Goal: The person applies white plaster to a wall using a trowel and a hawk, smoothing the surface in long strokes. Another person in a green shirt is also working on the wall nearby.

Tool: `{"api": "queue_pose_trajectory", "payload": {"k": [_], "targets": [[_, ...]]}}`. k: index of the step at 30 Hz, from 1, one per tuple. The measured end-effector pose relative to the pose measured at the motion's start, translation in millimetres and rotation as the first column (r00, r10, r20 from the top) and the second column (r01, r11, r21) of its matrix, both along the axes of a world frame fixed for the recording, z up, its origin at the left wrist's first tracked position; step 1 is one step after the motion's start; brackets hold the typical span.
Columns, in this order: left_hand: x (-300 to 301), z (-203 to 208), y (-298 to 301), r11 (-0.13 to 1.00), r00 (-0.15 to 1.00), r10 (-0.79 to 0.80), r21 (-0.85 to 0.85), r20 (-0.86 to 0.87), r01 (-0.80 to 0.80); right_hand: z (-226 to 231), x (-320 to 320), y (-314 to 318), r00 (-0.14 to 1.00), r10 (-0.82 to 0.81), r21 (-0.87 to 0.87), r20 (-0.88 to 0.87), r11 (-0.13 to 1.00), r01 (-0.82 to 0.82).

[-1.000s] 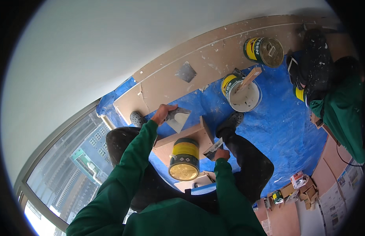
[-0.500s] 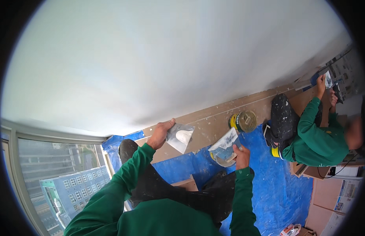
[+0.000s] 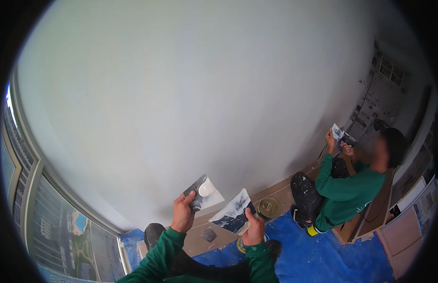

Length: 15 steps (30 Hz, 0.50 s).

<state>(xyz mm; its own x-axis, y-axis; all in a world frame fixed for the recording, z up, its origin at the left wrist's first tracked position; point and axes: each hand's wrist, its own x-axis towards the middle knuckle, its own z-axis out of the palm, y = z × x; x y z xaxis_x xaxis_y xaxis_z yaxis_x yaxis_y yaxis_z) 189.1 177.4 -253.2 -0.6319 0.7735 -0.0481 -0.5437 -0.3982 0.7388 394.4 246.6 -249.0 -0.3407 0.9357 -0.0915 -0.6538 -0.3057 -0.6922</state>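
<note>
Evidently, the head view, the sole one supplied, shows both hands occupied in front of a pale wall. The left hand has its fingers closed on the lower-left corner of the left scraper, thumb on the face. Its blade points up and to the right, bearing a rounded dab of white paste. The right hand grasps the right scraper, thumb on top; this blade reaches leftward, its long white-smeared edge sloping from lower left to upper right.

Relation of note: the paste lies up and right of the left fingers, up and left of the right fingers, and nearer the left hand. The blades stand close together and appear apart; depth between them cannot be confirmed.

Beyond the right scraper is a tin. Blue sheeting covers the floor. A co-worker sits to the right, tools in hand.
</note>
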Motion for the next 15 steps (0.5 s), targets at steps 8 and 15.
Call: {"api": "queue_pose_trajectory", "payload": {"k": [8, 15], "targets": [[-0.9, 67.9, 12.6, 0.962, 0.972, -0.205, 0.158, -0.115, 0.221, 29.1, 19.4, -32.5, 0.962, -0.263, 0.141, -0.072, 0.952, 0.271], [23.1, 69.0, -10.1, 0.959, 0.982, -0.183, 0.210, -0.052, 0.190, 41.2, 15.4, -59.4, 0.956, -0.215, 0.153, -0.200, 0.957, 0.247]]}}
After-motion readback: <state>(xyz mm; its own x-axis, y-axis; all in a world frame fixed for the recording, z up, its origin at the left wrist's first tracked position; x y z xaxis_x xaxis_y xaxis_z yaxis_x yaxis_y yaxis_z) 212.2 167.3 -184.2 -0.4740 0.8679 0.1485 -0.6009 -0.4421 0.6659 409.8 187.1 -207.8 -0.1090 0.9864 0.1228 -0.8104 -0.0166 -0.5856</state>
